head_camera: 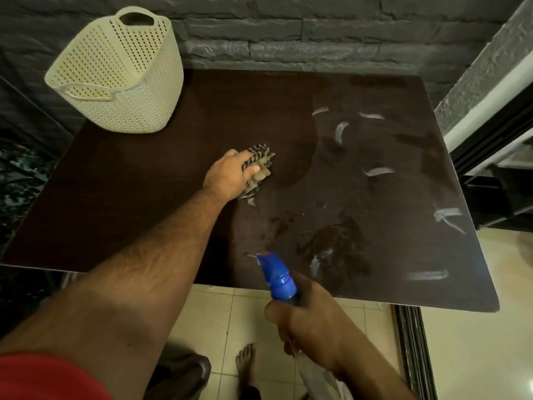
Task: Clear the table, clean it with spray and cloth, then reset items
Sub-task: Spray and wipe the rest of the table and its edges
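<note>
Left hand (230,172) is stretched out over the middle of the table (144,197), its fingers and thumb curled round a bunched striped cloth (258,166) and holding it down against the dark wood. Most of the cloth pokes out past the fingertips, with a loose end trailing back under the wrist side. His bare left arm runs back to a red sleeve (43,379) at the near corner.

Right hand (311,319) is down by the near edge of the table, fingers wrapped round the neck of a spray bottle (278,275). Its blue nozzle head points away from him and over the tabletop, while the clear body of the bottle hangs below the hand, tilted back towards him.

On the right half of the table the surface looks wet: darker damp patches, small droplets just ahead of the nozzle, and several pale smeared streaks (377,171) scattered out to the right edge. The left half looks drier and even in tone.

At the far left corner a cream perforated plastic basket (121,76) stands on the table, leaning a little to the left, well apart from both hands. Behind the table is a grey stone-pattern wall (288,33). Below the near edge, pale floor tiles (207,313) show, with one bare foot (246,362) planted on them.
</note>
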Motion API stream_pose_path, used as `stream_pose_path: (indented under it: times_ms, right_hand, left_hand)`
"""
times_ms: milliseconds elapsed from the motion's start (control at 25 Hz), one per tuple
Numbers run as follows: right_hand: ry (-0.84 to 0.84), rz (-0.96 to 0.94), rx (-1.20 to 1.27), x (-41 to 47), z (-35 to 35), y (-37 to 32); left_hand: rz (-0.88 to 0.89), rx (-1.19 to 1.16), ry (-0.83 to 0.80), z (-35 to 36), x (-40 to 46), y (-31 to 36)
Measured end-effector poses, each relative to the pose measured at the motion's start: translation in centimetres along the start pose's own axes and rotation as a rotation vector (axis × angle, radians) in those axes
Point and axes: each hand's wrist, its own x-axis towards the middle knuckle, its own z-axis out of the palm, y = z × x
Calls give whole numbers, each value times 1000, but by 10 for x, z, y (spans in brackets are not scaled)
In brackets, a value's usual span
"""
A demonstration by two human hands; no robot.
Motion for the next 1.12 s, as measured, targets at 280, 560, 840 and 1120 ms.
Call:
stream_pose_path:
  times_ms: [280,560,840,1120]
  right_hand:
    - [79,93,32,-12,-41,21]
    - [187,-94,80,10,-76,-9]
    - [123,-131,105,9,-63,-8]
    - [71,-129,158,12,-48,-1]
  left_hand:
    - [-27,-14,41,6,-25,-4]
    - [-79,38,56,3,-26,-22]
    - [-22,26,46,13,-56,2]
    - [-173,102,178,-6,-51,-47]
